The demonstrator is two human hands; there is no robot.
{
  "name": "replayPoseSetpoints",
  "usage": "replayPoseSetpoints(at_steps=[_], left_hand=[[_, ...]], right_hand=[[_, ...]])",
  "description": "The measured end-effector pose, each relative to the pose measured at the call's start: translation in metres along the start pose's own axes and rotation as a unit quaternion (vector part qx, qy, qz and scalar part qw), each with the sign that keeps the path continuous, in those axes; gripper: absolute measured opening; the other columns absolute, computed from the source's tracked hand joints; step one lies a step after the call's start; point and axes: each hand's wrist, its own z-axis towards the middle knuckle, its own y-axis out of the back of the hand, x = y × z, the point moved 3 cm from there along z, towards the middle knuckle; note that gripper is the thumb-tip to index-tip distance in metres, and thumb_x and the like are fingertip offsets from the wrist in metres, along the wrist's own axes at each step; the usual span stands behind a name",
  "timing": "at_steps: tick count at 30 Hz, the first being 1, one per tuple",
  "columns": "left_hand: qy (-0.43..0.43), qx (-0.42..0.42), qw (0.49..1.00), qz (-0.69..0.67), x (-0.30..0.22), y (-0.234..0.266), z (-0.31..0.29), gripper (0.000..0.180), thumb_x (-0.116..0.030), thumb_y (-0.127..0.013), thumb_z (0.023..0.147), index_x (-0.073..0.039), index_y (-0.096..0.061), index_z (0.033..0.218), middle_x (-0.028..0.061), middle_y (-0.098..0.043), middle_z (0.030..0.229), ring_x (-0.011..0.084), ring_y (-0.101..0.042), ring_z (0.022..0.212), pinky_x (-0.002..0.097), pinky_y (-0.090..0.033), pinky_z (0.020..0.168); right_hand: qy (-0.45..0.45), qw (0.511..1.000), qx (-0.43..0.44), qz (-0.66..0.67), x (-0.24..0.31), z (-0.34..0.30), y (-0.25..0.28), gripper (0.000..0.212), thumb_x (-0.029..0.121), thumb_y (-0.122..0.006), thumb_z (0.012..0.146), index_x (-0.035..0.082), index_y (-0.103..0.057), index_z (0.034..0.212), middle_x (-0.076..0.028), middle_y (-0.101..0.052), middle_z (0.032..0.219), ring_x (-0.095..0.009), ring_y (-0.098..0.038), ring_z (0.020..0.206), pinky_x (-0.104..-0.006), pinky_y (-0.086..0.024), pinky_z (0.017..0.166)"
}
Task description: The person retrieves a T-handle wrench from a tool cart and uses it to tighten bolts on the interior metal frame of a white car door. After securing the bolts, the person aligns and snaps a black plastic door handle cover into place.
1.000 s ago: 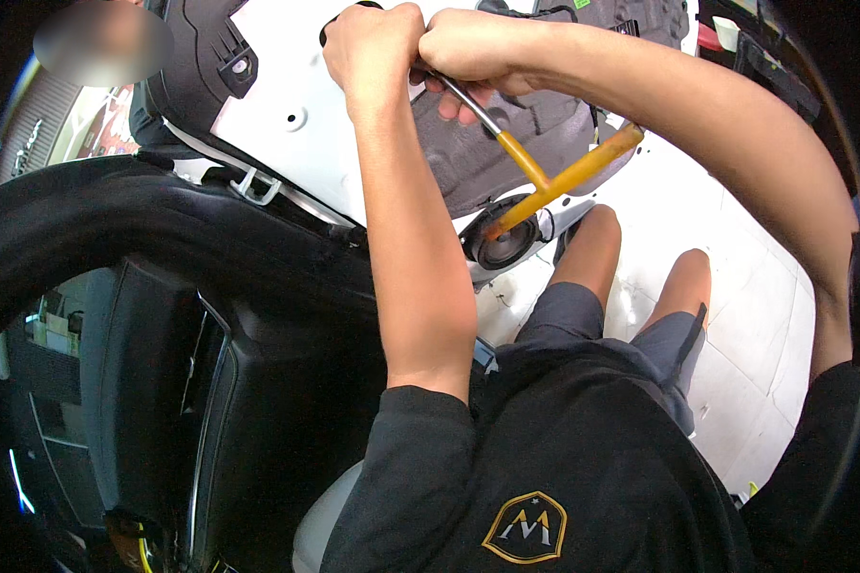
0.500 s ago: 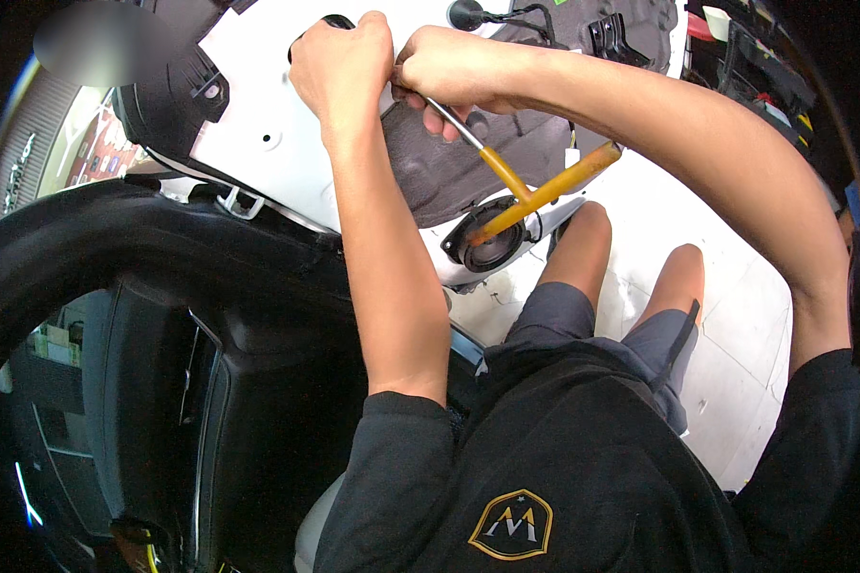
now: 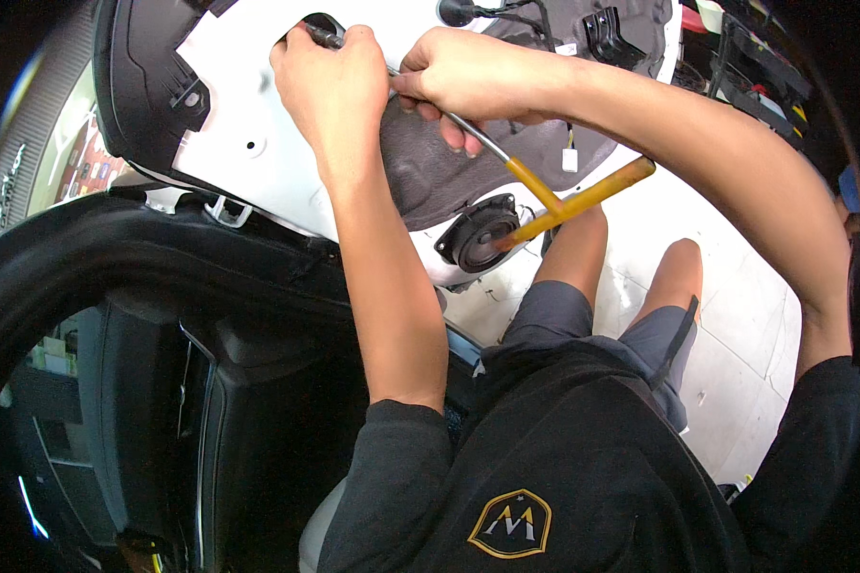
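A T-handle socket wrench (image 3: 592, 197) with a yellow handle and a metal shaft runs slantwise across the stripped car door. My left hand (image 3: 333, 95) is closed around its far end, where a dark socket (image 3: 323, 36) sticks out between thumb and forefinger. Further down the shaft, my right hand (image 3: 468, 69) is closed too, its fingertips curled below. The socket end lies in front of a dark opening (image 3: 329, 21) in the white door panel (image 3: 229, 100); whether it touches anything I cannot tell. Below the yellow crossbar sits a round black speaker (image 3: 476, 250), partly covered by the bar's end.
Grey lining (image 3: 430, 172) covers the door's middle, with a white connector (image 3: 569, 159) hanging from a wire. A round black part with a cable (image 3: 456, 11) is at the top. Black car trim (image 3: 162, 253) curves along the left. Pale floor tiles (image 3: 736, 315) show beyond my legs.
The wrench has shifted, its yellow handle moving right and slightly down. The dark socket now shows above my left hand, which has moved slightly left. My right hand has shifted a little right.
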Motion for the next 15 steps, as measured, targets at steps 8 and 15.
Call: replayPoseSetpoints(at_steps=[8,15], left_hand=[[0.061,-0.128,0.960,-0.243,-0.003,0.008,-0.029,0.031,-0.013,-0.077,0.090,0.011,-0.068,0.108,0.0154,-0.072,0.088,0.0198,-0.070,0.079,0.0325,-0.058,0.071],[0.153,-0.063,0.910,-0.379,-0.017,0.019,-0.052,0.022,-0.010,-0.076,0.094,0.007,-0.069,0.106,0.0125,-0.072,0.092,0.0138,-0.069,0.078,0.0266,-0.059,0.066]], right_hand=[[-0.002,0.996,-0.024,-0.081,-0.007,-0.043,-0.007,0.034,0.018,-0.048,0.107,-0.003,-0.058,0.081,-0.006,-0.056,0.055,-0.014,-0.061,0.045,-0.0308,-0.052,0.042],[0.121,0.972,-0.140,-0.143,-0.043,-0.088,-0.021,0.021,0.014,-0.057,0.101,-0.004,-0.058,0.090,-0.023,-0.059,0.070,-0.037,-0.065,0.067,-0.0450,-0.048,0.063]])
